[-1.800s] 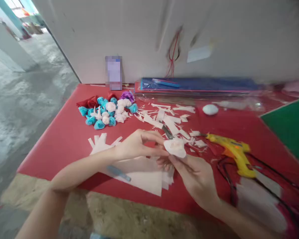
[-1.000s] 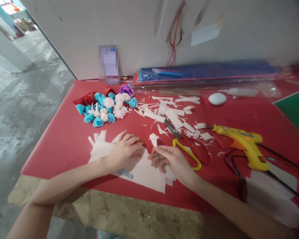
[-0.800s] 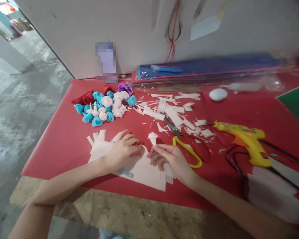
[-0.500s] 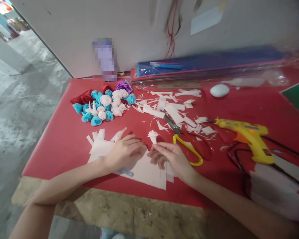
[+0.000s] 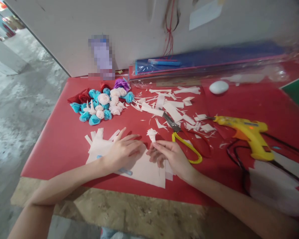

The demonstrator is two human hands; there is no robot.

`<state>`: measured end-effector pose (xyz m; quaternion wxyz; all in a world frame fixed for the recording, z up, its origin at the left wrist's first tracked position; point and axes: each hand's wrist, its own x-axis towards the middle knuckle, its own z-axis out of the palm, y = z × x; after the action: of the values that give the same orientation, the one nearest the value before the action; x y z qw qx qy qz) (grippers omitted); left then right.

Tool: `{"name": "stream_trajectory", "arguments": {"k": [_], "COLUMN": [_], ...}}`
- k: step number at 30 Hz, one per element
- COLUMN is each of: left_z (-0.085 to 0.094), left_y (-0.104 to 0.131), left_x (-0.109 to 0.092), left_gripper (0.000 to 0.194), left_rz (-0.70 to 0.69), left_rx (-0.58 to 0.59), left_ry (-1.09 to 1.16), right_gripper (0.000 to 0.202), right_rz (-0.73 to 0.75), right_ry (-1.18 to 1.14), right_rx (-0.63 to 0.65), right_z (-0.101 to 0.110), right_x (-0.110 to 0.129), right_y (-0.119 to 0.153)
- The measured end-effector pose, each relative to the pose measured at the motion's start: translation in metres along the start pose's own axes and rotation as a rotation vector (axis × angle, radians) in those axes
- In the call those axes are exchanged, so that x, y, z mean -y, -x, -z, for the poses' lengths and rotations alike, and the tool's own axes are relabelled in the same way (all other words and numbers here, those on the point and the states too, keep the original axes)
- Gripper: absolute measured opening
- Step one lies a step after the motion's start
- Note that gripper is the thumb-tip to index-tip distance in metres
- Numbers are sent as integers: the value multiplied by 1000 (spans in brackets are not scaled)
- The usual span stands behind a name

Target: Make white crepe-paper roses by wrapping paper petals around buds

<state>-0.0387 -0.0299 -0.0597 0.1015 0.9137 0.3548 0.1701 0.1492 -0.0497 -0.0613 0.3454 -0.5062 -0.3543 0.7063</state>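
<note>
A small white paper flower (image 5: 152, 135) stands upright between the thumb and fingertips of my right hand (image 5: 173, 156), its fringed head on top. My left hand (image 5: 124, 149) rests over the white paper sheets (image 5: 144, 171), fingers stretched out and holding nothing. Under my left wrist lies a blue pen (image 5: 125, 171), partly hidden. Close to my right hand are scissors (image 5: 186, 146) with yellow and red handles, their blades among white paper scraps (image 5: 173, 111).
Blue, white, red and purple paper flowers (image 5: 101, 103) cluster at the back left. A yellow glue gun (image 5: 249, 132) with a black cord lies on the right, near a white egg-shaped object (image 5: 218, 87). Plastic-wrapped blue sheets (image 5: 209, 59) line the wall. The red tabletop (image 5: 49, 146) ends at the left.
The whole view has shifted slightly. Both hands keep nearly the same pose, and the white paper flower stays in my right hand.
</note>
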Motion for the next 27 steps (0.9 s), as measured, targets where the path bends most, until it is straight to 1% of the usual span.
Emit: {"name": "stream_trajectory", "arguments": {"k": [4,8,11,13,17,22,25,27], "left_z": [-1,0,1,1,2,6,7,5], "left_y": [-1,-5,-7,-7,-8,-11,-11,-11], "left_x": [1,2,3,4,4,2,2,2], "left_gripper": [13,19,23,23,18,15,10,10], "left_rz": [42,128,161,161,150,157,150,124], "left_rx": [38,110,148,162,191,218,210,179], "left_ry": [70,161,198,199,193,152,142,156], "right_gripper": [28,28,27,27,27,27,27,27], "right_rz": [-2,-4,-3,-3,1,5,9,9], "right_ry": [-2,-10,-18,-22,-31,-42,-44,-43], "right_rx": [0,-5,-16,-18,-24,-24,-24,-24], "right_z": [0,-1,-1,-1,-1,-2,-2,-1], "right_x": [0,-1,-1,-1,0,0,-1,-1], "right_y": [-1,0,0,-1,-1,-1,-1,-1]}}
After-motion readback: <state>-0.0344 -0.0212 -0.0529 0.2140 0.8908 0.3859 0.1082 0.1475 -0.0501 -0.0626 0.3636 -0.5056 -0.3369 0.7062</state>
